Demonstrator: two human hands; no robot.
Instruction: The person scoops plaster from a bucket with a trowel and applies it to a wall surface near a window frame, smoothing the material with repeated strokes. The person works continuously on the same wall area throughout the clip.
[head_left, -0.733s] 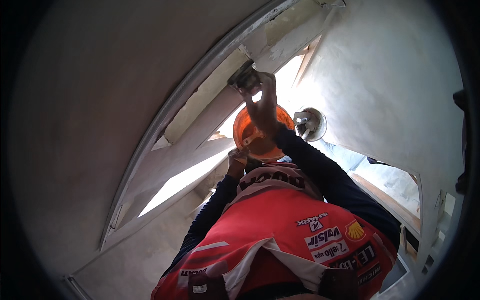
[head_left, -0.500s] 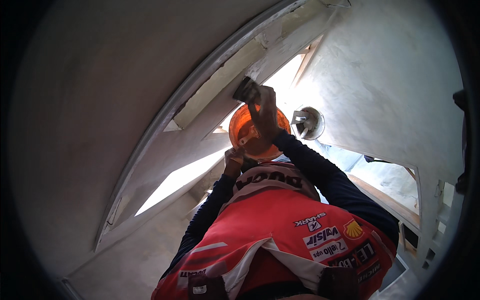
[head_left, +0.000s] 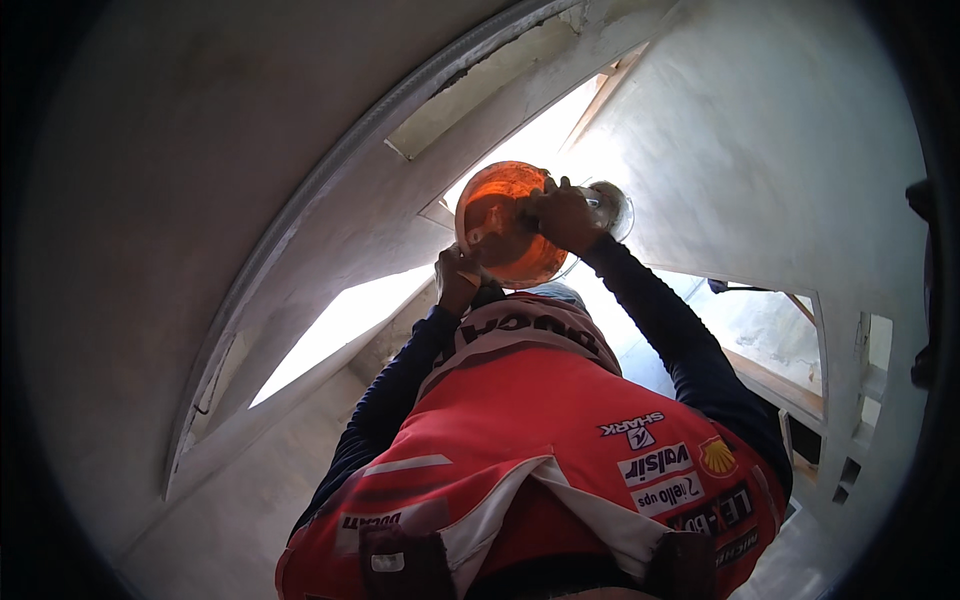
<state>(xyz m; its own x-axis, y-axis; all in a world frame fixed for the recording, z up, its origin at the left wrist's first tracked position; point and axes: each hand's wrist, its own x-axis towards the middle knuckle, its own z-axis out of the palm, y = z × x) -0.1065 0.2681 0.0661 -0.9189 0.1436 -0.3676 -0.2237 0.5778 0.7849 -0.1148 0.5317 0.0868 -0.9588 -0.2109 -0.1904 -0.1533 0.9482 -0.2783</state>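
Observation:
An orange bucket [head_left: 492,182] stands out in front of my chest, its mouth toward me and its inside smeared. Fingers of my left hand [head_left: 457,280] are closed at the bucket's near left rim. Over the bucket's right side reaches my right hand [head_left: 568,216], fingers curled round a dark rectangular tool [head_left: 528,208]. Most of that tool is shadowed or covered by the hand, so its kind is unclear. A small pale piece [head_left: 474,237] shows low inside the bucket.
Right behind my right hand stands a grey bucket [head_left: 622,212], partly hidden. A long curved-looking edge strip [head_left: 262,262] runs along the pale wall at left, with a recess [head_left: 455,110] beside it. Bright openings and a wooden beam [head_left: 770,375] lie beyond.
My right hand has come down from the wall beside the recess to the orange bucket, bringing the dark tool. The bucket and my left hand have shifted slightly up and left in view.

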